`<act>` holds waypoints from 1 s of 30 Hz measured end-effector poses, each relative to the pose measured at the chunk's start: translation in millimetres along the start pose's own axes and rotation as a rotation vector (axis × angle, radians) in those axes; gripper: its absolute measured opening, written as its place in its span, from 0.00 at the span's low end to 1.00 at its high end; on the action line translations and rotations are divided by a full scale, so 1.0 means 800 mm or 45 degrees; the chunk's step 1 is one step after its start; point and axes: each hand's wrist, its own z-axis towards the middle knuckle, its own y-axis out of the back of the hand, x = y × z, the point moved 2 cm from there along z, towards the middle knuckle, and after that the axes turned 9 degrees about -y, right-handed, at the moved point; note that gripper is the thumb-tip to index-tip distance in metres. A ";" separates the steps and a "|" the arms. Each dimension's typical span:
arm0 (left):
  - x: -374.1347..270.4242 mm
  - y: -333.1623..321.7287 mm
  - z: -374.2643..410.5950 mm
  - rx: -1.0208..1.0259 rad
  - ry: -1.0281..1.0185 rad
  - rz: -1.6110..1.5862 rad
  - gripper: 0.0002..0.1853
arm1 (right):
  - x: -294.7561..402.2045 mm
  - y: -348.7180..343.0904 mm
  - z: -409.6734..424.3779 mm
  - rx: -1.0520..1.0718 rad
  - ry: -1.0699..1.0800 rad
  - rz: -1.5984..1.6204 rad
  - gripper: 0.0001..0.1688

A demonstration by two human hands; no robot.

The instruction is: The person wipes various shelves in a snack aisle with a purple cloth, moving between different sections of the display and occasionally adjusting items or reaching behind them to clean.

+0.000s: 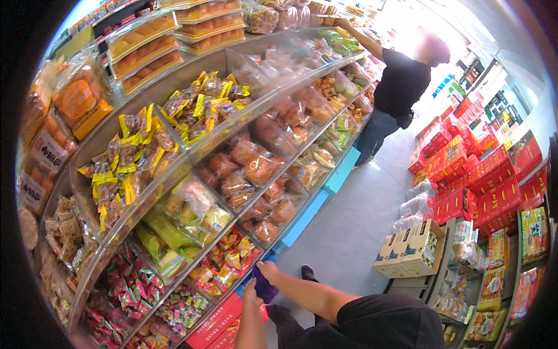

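Observation:
A purple cloth (265, 286) hangs between my two hands, low in front of the shelf's edge. My right hand (267, 271) grips its upper edge, and my left hand (251, 293) holds its near side. The part of the cloth inside the fingers is hidden. Just beyond my hands, a clear-walled bin holds red and yellow wrapped snacks (226, 261). Small wrapped candies (185, 307) fill the bin nearest my left forearm. Below the bins, red boxes (220, 323) stand beside my left arm.
Tiered display bins (187, 163) with packaged breads run along the left. A person in a dark shirt (403, 83) reaches over their far end. Red gift boxes (497, 192), a beige carton (407, 251) and a snack shelf (440, 261) line the aisle's right side.

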 end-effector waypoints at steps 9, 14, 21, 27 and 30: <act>-0.045 0.176 -0.053 -0.184 -0.205 0.031 0.12 | -0.032 -0.137 -0.125 0.081 0.014 0.010 0.28; -0.069 0.238 -0.112 -0.357 -0.372 -0.020 0.09 | -0.076 -0.237 -0.154 0.177 -0.017 -0.135 0.33; -0.079 0.234 -0.150 -0.323 -0.427 -0.361 0.13 | -0.097 -0.283 -0.141 0.170 0.440 -0.606 0.29; -0.049 0.188 -0.136 -0.608 -0.405 -0.343 0.12 | -0.081 -0.239 -0.122 0.176 0.569 -0.923 0.35; -0.035 0.217 -0.145 -0.683 -0.510 -0.468 0.09 | -0.072 -0.245 -0.184 0.317 0.156 -0.621 0.42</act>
